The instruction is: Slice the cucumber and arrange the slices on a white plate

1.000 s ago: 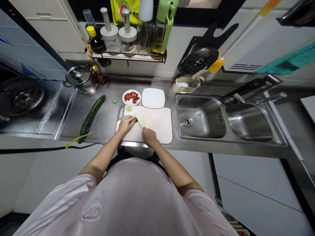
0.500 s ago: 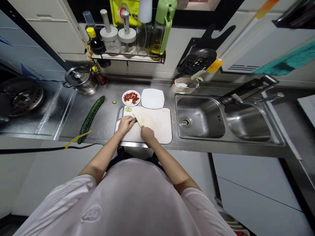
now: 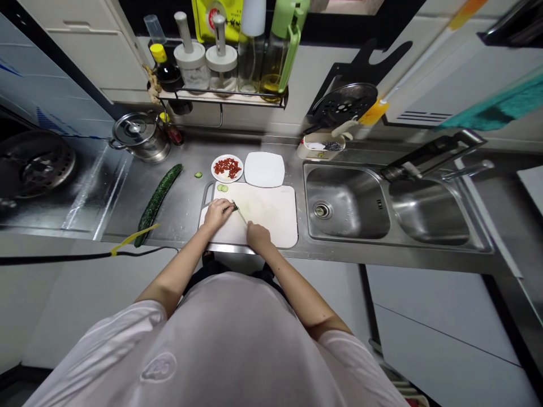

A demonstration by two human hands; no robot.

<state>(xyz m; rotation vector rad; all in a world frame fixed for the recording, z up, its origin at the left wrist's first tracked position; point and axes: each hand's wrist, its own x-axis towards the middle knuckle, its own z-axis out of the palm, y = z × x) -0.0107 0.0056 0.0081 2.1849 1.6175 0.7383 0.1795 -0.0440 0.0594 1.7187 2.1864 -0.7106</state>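
On the white cutting board [image 3: 275, 217], my left hand [image 3: 218, 214] is closed over a small dark-green piece of cucumber [image 3: 235, 207], most of it hidden under the fingers. My right hand [image 3: 258, 236] grips a kitchen knife [image 3: 241, 214], its thin blade pointing up and left, against or just beside the cucumber piece. Near the board's upper left corner lie a few pale cucumber slices [image 3: 222, 188]. A long whole cucumber [image 3: 158, 204] rests on the steel counter to the left, and a small cucumber end [image 3: 198, 174] sits behind the board.
Behind the board stand a round plate of chopped red pieces [image 3: 227, 168] and a white square plate [image 3: 264, 169]. To the right is a double sink [image 3: 348, 203]. A lidded steel pot [image 3: 138, 135] stands at the back left, under a shelf of bottles and jars [image 3: 223, 99].
My right hand has moved slightly right with the knife, drawing the blade back a little. My left hand keeps its place on the cucumber piece.
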